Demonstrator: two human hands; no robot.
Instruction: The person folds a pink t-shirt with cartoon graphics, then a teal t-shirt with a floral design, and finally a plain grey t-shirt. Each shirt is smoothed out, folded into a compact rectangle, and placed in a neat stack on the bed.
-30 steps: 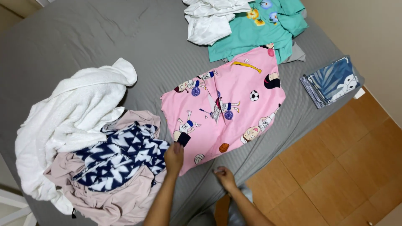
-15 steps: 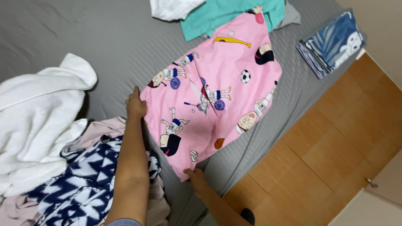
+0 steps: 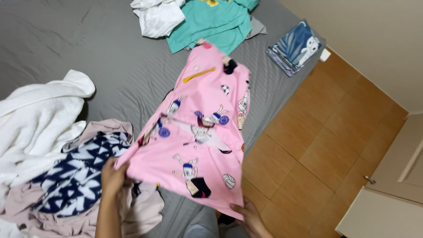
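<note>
A pink garment point(image 3: 200, 128) printed with cartoon figures and balls is lifted off the grey bed point(image 3: 88, 48), stretched between my hands. My left hand point(image 3: 113, 176) grips its near left corner, just above a navy-and-white patterned cloth point(image 3: 75, 180). My right hand point(image 3: 249, 216) holds its near right corner by the bed's edge. The far end of the pink garment still rests near a teal shirt point(image 3: 211, 22).
A white towel point(image 3: 35, 119) and beige clothes point(image 3: 141, 211) are piled at the left. A white garment point(image 3: 156, 15) lies at the top. A folded blue cloth point(image 3: 294, 46) sits on the bed's right corner. Wooden floor point(image 3: 326, 145) and a door point(image 3: 396, 180) are to the right.
Both hands have taken the pink garment's near corners and raised it from the bed. The left hand moved from the garment's left edge back toward me. The view shifted left.
</note>
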